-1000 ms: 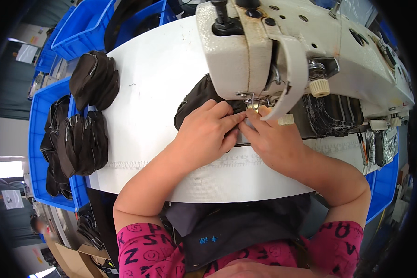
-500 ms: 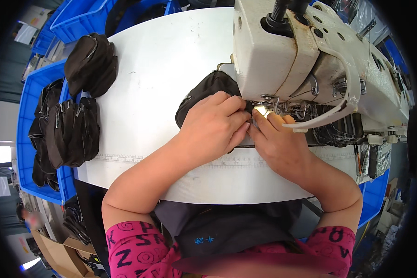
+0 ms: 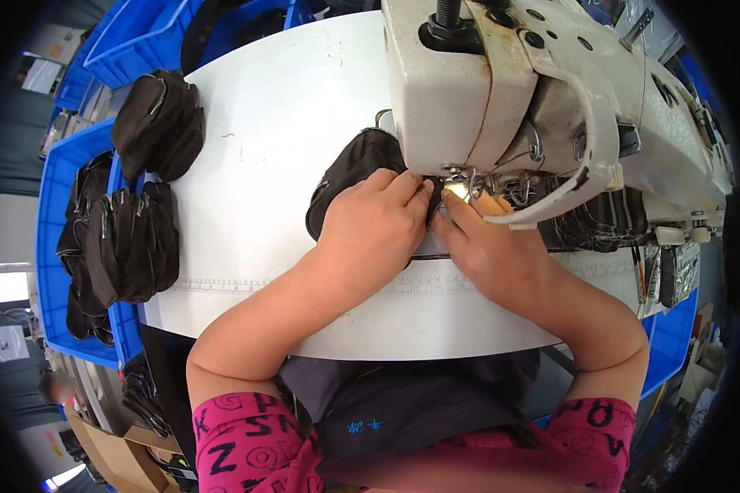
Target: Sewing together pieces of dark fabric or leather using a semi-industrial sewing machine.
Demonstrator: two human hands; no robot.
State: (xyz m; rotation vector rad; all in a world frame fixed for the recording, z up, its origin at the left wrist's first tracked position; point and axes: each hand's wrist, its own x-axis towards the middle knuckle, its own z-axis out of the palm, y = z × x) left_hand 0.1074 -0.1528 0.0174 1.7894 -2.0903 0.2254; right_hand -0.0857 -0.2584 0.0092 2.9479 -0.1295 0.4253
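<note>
A black zippered pouch [image 3: 355, 168] lies under the head of a white sewing machine [image 3: 440, 107], its right part hidden by the machine and my hands. My left hand [image 3: 376, 218] grips the pouch's near right edge, fingers bent and pressed together beside the needle area. Close to its right, my right hand [image 3: 493, 246] has its thumb and fingertips on the fabric edge just below the lit presser foot [image 3: 462, 187]. Some of the right fingers are hidden behind the machine's curved white guard [image 3: 588, 181].
Black pouches [image 3: 131, 242] fill a blue bin [image 3: 53, 246] at the left, and another stack [image 3: 158, 123] sits on the white table's [image 3: 263, 107] left edge. Dark strips with loose threads [image 3: 604, 222] lie right of the needle. A printed ruler [image 3: 222, 285] runs along the near side.
The view has shifted slightly, so the machine appears farther left. My hands stay at the pouch's edge by the needle, the left hand's fingers drawn a little nearer to me.
</note>
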